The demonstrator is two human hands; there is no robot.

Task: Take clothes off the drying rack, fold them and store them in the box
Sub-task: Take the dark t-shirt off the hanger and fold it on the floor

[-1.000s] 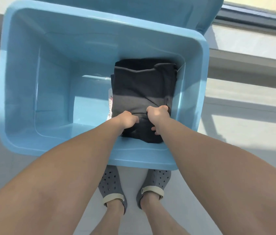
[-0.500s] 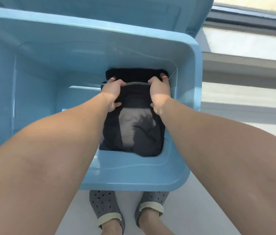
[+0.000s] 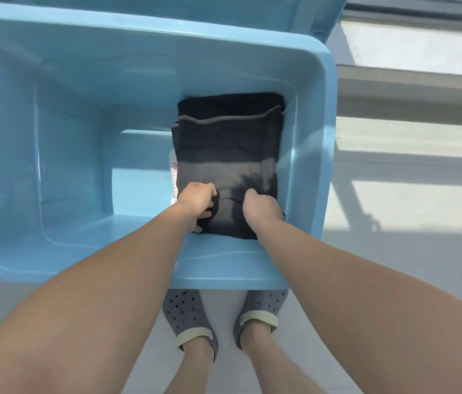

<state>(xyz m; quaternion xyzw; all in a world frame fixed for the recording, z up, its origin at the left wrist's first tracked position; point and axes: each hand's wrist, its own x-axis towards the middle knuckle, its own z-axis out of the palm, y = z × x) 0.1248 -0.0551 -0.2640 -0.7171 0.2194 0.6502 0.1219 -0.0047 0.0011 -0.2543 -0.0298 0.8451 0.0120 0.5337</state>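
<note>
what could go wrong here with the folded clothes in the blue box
1. The left hand pinches the folded dark grey garment; its grip may drag the fold open on withdrawal.
2. The stack sits against the light blue plastic box's right wall, over a white patterned cloth, so it may slump left.

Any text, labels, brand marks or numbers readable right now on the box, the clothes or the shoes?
None can be read.
Light blue plastic box: no lettering or label shows.
Folded dark grey garment: plain, no tag in view.
White patterned cloth under it: small reddish marks, too blurred to tell if they are print.
Grey perforated clogs: no brand visible.
</note>
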